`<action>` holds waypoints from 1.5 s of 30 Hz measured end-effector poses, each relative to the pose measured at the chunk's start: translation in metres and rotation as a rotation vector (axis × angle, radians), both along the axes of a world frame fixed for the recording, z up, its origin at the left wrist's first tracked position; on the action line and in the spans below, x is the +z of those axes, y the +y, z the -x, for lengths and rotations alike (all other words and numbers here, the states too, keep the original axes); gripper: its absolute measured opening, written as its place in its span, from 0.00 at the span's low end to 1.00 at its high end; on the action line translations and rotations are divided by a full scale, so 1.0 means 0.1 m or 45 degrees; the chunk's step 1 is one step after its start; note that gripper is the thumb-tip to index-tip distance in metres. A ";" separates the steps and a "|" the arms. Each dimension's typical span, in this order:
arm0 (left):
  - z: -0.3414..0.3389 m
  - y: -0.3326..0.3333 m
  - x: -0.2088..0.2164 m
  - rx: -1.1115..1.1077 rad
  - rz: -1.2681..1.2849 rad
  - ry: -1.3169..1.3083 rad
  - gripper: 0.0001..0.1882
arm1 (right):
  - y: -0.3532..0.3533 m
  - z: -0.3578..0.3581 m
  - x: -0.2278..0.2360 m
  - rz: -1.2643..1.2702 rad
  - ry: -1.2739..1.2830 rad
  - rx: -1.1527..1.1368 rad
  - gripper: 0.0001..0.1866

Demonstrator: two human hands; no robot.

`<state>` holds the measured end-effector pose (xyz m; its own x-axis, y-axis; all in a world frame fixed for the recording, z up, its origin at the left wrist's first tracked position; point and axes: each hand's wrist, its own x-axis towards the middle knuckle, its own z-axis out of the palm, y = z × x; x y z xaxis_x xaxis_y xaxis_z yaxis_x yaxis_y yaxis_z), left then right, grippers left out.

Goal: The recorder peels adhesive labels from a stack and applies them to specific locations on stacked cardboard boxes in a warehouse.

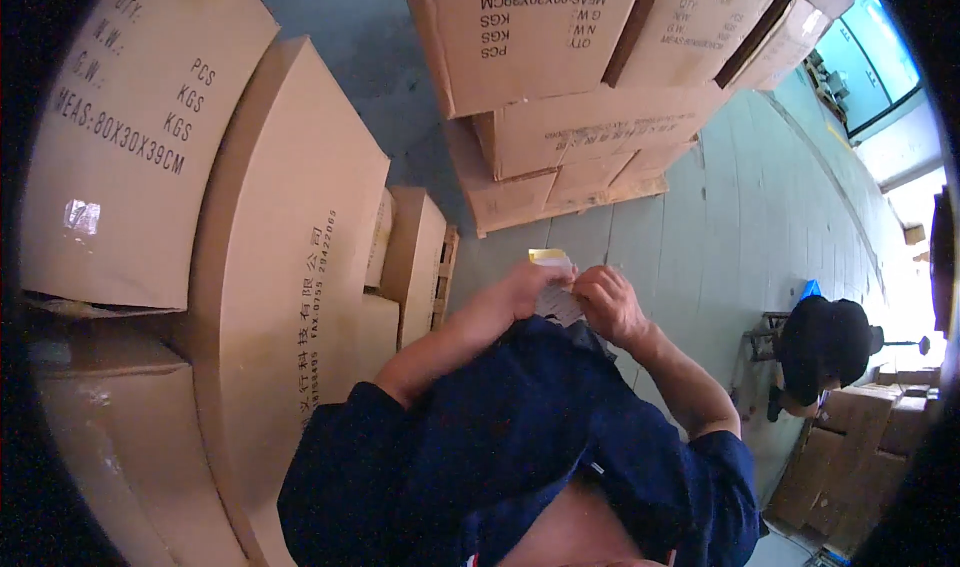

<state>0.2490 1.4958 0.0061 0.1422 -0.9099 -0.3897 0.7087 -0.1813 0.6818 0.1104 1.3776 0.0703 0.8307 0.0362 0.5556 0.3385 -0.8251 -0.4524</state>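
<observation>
In front of my chest I hold a small white printed sheet (562, 305) with a yellow strip along its far end. It looks like a label sheet or folded paper, though the fingers cover much of it. My left hand (527, 287) is closed around its left side. On the opposite edge, my right hand (610, 305) is closed too, its thumb and fingertips pinched together at the paper. Whether a separate piece sits in that pinch is too small to make out.
Tall brown cartons (280, 217) stand close on my left. Ahead, more stacked cartons (590, 117) rest on a wooden pallet (590, 203). A person in dark clothes (825, 342) is to the right on the pale green floor (720, 227), near other cartons (850, 452).
</observation>
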 end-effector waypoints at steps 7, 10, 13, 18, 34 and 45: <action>-0.28 -0.15 -0.22 0.432 -0.267 0.252 0.11 | -0.23 -0.29 0.23 -0.249 -0.020 -0.024 0.12; -0.41 -0.28 -0.39 0.709 -0.119 0.132 0.10 | -0.51 -0.48 0.40 -0.427 0.001 -0.161 0.10; -0.41 -0.37 -0.28 0.833 -0.162 -0.002 0.10 | -0.94 -0.74 0.45 -0.751 0.047 -0.186 0.08; -0.34 -0.51 -0.13 1.019 -0.290 -0.097 0.13 | -1.61 -1.26 0.21 -1.325 0.049 -0.160 0.07; -0.87 -0.10 0.25 1.156 -0.385 -0.408 0.14 | -1.12 -2.11 -0.30 -2.032 0.326 -0.177 0.03; -1.31 0.24 0.54 1.006 -0.236 -0.511 0.16 | -0.91 -2.70 0.39 -1.181 -0.014 -0.208 0.07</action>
<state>0.3798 1.5201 0.0605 0.8557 -0.4168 -0.3067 0.3885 0.1258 0.9128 0.3799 1.2862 0.1095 0.7811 -0.5408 0.3123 0.2587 -0.1749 -0.9500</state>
